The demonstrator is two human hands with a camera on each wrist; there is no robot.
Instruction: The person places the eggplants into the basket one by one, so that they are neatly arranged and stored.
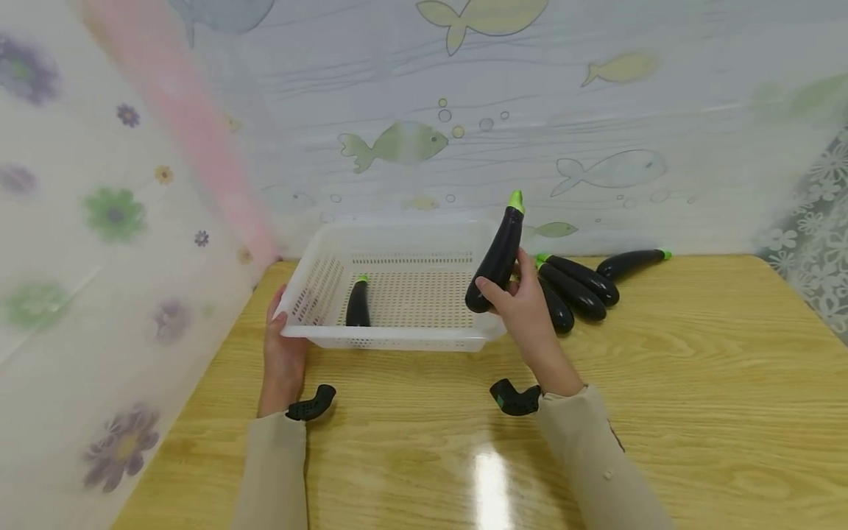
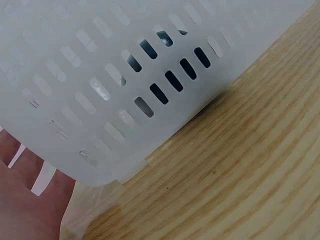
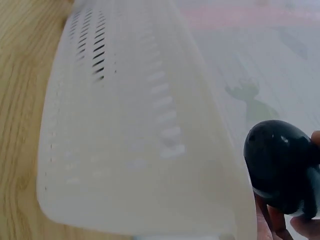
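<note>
My right hand (image 1: 526, 309) grips a dark eggplant (image 1: 498, 254) near its thick end, green cap pointing up. It is held above the right end of a white perforated plastic basket (image 1: 391, 342). In the right wrist view the rounded end of this eggplant (image 3: 280, 162) is beside the basket's rim. My left hand (image 1: 283, 361) holds the basket's left front corner, a digit over the rim. In the left wrist view part of that hand (image 2: 32, 200) shows beside the basket wall. Inside the basket, toward the left, lies another eggplant (image 1: 358, 303), dark through the slots.
Several more eggplants (image 1: 573, 291) lie on the wooden table (image 1: 702, 397) right of the basket, one eggplant (image 1: 629, 263) farther right. Behind stands a wall covering (image 1: 503, 96) with fish drawings; a flowered one (image 1: 112, 294) is at left. Black devices (image 1: 513, 399) sit at both wrists.
</note>
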